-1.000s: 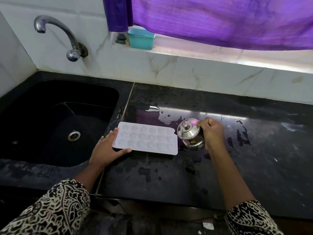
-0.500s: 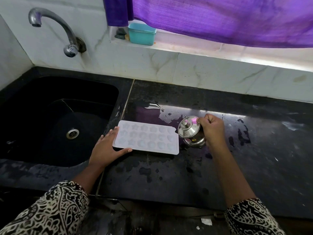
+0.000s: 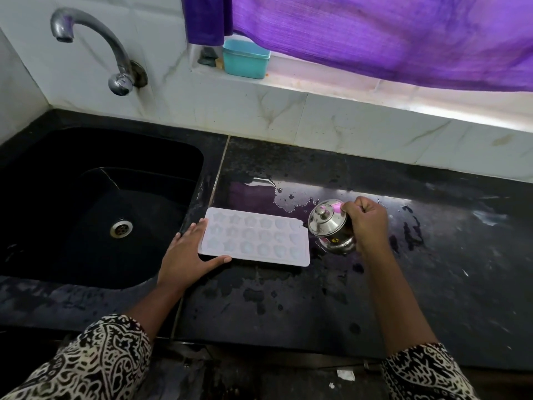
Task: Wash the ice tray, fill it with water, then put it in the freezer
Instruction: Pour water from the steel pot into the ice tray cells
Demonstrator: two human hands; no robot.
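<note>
A white ice tray (image 3: 255,236) with star and shell shaped cups lies flat on the wet black counter (image 3: 317,298), just right of the sink. My left hand (image 3: 187,256) holds its left end, thumb along the near edge and fingers on the far left corner. My right hand (image 3: 364,223) grips a small lidded steel pot (image 3: 330,225), tilted toward the tray's right end and almost touching its far right corner. Whether water is flowing from the pot cannot be made out.
A black sink (image 3: 95,203) with a steel drain (image 3: 121,228) lies to the left. A curved tap (image 3: 95,47) comes out of the tiled wall above it. A teal box (image 3: 245,59) sits on the window ledge under a purple curtain (image 3: 375,33). Water is pooled behind the tray.
The hands, tray and pot keep their places. The view has shifted slightly, and the pot stays tilted at the tray's right end.
</note>
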